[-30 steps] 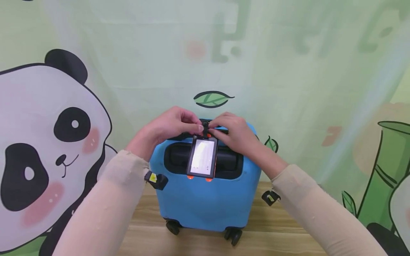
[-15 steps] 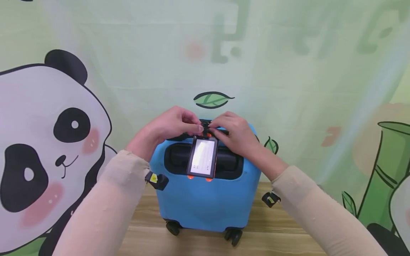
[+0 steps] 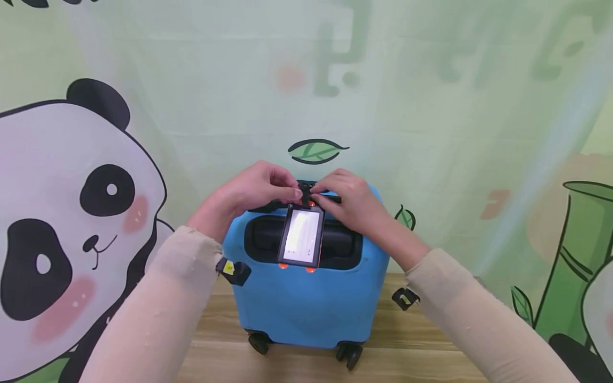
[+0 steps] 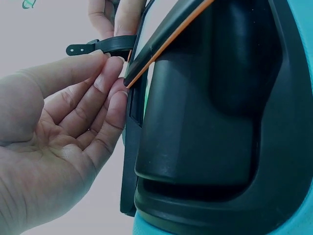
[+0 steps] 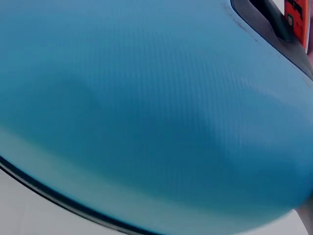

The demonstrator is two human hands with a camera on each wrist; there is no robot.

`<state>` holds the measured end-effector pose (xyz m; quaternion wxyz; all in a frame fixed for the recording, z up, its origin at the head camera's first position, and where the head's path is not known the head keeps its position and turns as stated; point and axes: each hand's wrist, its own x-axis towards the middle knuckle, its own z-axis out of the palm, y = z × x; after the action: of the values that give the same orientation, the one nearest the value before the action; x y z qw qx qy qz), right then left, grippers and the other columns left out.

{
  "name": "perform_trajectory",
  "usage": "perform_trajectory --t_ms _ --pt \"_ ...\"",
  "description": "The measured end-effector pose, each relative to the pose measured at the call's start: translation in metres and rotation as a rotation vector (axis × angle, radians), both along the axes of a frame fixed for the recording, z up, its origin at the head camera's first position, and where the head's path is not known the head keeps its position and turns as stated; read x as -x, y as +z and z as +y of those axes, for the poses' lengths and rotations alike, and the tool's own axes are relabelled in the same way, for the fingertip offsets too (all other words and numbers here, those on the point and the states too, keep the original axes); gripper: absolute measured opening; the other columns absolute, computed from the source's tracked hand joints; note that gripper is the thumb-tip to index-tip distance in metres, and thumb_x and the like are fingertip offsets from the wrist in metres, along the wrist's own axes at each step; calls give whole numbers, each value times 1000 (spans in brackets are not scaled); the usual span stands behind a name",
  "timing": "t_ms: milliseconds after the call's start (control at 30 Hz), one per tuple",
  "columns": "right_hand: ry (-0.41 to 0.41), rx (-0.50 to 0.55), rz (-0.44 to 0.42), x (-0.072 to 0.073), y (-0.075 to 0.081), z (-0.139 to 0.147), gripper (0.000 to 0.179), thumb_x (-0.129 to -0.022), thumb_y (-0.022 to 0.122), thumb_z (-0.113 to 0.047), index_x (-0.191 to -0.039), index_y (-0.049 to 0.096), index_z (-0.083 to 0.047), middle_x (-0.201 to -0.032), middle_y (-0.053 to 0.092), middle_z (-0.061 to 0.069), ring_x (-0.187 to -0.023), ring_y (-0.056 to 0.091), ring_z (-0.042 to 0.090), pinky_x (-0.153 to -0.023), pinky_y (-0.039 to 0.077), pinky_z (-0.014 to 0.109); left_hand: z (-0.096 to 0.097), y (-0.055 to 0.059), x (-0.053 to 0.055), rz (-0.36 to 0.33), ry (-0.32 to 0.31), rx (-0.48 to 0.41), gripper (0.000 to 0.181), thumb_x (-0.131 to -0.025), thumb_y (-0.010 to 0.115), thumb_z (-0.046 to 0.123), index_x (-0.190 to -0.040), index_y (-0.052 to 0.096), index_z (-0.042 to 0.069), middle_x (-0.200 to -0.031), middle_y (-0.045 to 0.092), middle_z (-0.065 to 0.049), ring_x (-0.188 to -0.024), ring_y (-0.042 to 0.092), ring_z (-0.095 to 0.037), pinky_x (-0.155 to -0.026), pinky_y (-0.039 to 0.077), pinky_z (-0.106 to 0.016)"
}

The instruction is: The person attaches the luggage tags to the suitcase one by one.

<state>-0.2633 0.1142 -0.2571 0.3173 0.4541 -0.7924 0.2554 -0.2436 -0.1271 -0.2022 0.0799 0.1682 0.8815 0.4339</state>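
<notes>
A luggage tag [image 3: 301, 236] with a black frame, a pale glossy face and orange edges hangs against a blue suitcase [image 3: 306, 303]. Its black strap [image 4: 115, 45] is up by the suitcase's top handle, with a holed end sticking out to the left in the left wrist view. My left hand [image 3: 256, 186] pinches the strap between thumb and fingertips, the other fingers bent beside it. From the opposite side, my right hand [image 3: 353, 198] pinches the strap with thumb and forefinger. In the right wrist view, the suitcase shell [image 5: 146, 107] fills most of the picture, and only the tag's orange edge [image 5: 296, 19] shows.
The suitcase stands on black wheels [image 3: 350, 354] on a wood-grain floor [image 3: 412, 340]. Below the strap is a black recessed handle [image 3: 342, 247]. Close behind hangs a pale green backdrop [image 3: 431, 106] printed with a panda, leaves and bamboo.
The view has tipped very slightly. Both hands stay at the strap, whose part between the fingertips has shifted a little; the tag and suitcase keep their places.
</notes>
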Motion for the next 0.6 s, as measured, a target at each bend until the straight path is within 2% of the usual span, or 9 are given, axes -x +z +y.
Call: perform_trajectory --t_ms 133,233,333,600 --pt "-4 43 -44 -6 7 7 19 -96 81 -9 -114 79 -3 -106 78 10 -107 65 29 -94 57 45 0 -1 1 12 -5 5 16 -101 75 22 -109 79 9 -103 78 -7 -103 63 -29 -97 50 -44" --pt "25 57 -41 -11 15 7 21 -94 82 -10 -114 78 -5 -104 74 9 -108 62 28 -93 56 45 1 -1 1 26 1 13 17 -101 74 23 -108 80 9 -103 78 -7 -103 63 -29 -96 50 -44" --pt "50 45 -25 -14 21 3 18 -94 84 -10 -110 78 -5 -103 72 10 -107 61 28 -91 56 44 4 1 -1 36 12 19 17 -101 75 24 -108 80 9 -103 79 -7 -101 63 -29 -94 50 -44" --pt "25 39 -41 -16 24 -3 13 -92 83 -6 -103 76 -2 -100 72 11 -101 62 27 -87 57 41 13 4 -7 55 22 23 17 -101 75 24 -107 79 9 -102 80 -6 -97 66 -28 -94 52 -45"
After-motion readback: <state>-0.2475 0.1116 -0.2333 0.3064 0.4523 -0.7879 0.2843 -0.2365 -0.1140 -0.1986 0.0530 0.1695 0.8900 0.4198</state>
